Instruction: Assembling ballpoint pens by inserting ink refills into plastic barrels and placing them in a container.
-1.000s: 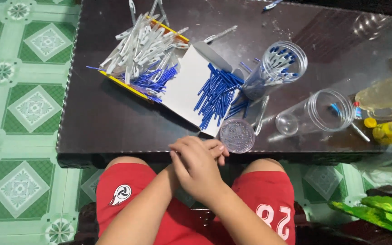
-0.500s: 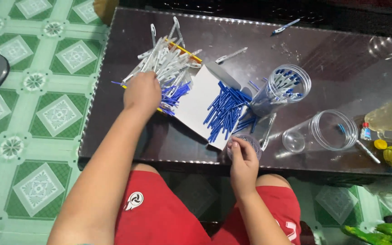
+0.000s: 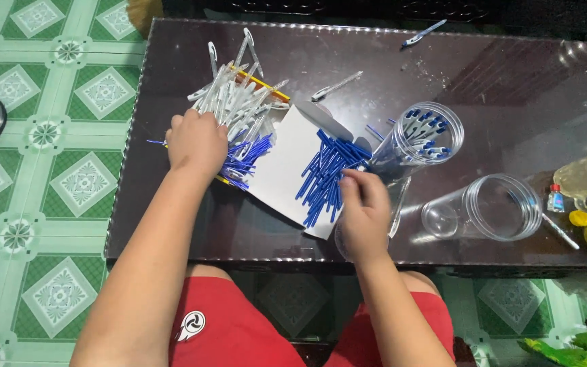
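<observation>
Reaching apart from their earlier clasp, the left hand (image 3: 195,143) now rests on the clear pen barrels (image 3: 236,102), fingers curled over them. The right hand (image 3: 365,211) has moved to the blue refills (image 3: 327,173), fingers pinching narrowly; whether they hold one, I cannot tell.

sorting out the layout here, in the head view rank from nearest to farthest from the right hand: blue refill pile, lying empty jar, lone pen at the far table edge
From the right hand:
1. blue refill pile, touching its fingertips, on the white sheet just ahead.
2. lying empty jar, on its side to the hand's right.
3. lone pen, far edge of the table, up and right.
</observation>
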